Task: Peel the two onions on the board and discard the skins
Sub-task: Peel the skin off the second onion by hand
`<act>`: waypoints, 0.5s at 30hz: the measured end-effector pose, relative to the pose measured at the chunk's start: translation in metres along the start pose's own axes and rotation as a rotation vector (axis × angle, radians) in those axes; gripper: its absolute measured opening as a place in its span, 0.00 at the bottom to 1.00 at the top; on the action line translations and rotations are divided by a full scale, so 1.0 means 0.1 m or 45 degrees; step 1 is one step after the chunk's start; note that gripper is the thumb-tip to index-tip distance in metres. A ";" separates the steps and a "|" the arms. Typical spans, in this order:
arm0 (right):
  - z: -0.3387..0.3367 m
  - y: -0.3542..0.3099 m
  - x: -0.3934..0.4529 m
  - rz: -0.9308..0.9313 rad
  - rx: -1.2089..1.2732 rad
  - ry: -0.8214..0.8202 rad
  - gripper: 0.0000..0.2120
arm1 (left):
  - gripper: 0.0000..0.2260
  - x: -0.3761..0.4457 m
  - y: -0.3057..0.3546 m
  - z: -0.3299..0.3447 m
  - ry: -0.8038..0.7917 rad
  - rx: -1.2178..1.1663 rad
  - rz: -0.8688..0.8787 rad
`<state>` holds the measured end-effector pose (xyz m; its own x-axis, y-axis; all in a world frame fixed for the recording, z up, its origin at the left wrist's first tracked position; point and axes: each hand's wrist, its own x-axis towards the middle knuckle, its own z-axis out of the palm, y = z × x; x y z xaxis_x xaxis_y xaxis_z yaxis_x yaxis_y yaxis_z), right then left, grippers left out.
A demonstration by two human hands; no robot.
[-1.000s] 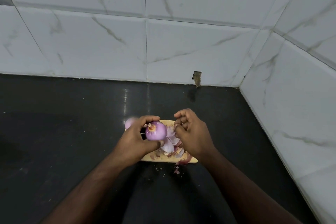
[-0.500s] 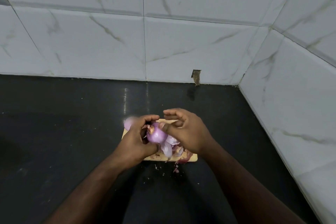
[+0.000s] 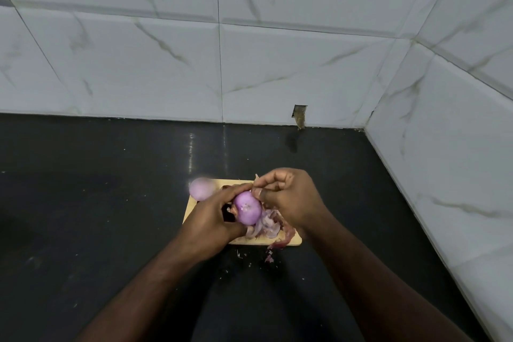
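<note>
Since a moment ago, right hand [image 3: 288,200] lifts, pinching a skin strip [image 3: 256,178] above the board [image 3: 194,203]; left hand [image 3: 211,219] grips the onion [image 3: 247,208]. Peels [image 3: 268,226] could slide off the board's near edge.

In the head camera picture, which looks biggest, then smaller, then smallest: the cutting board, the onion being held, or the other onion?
1. Cutting board, biggest.
2. The onion in the left hand and the onion on the board look about alike; the held one is nearer the camera, so no ranking.
</note>
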<state>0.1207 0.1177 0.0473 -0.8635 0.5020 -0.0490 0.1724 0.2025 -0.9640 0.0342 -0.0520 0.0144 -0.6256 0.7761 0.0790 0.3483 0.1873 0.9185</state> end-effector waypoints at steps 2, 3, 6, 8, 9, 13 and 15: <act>-0.02 -0.02 0.03 -0.051 -0.070 -0.029 0.05 | 0.34 0.03 0.01 0.00 0.011 -0.022 0.012; -0.03 -0.04 0.03 -0.064 -0.084 -0.083 0.05 | 0.34 0.04 0.04 -0.01 0.020 -0.009 0.024; 0.03 -0.03 -0.03 -0.106 -0.108 -0.175 0.11 | 0.33 0.07 0.10 -0.04 0.016 0.035 0.081; 0.07 -0.01 -0.04 -0.099 -0.095 -0.077 0.11 | 0.34 0.07 0.09 -0.02 0.032 0.061 0.076; 0.08 0.00 -0.04 -0.097 -0.100 -0.022 0.09 | 0.35 0.07 0.09 -0.03 0.039 0.064 0.071; 0.06 0.03 0.00 -0.127 -0.169 0.079 0.03 | 0.35 0.05 0.10 -0.02 -0.009 0.047 0.063; 0.04 0.04 0.00 -0.139 -0.150 0.063 0.05 | 0.35 0.06 0.10 -0.04 -0.031 -0.020 0.020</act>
<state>0.1193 0.1153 0.0428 -0.8562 0.5118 0.0701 0.1359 0.3541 -0.9253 0.0311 -0.0475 0.0260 -0.6028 0.7934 0.0845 0.3471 0.1655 0.9231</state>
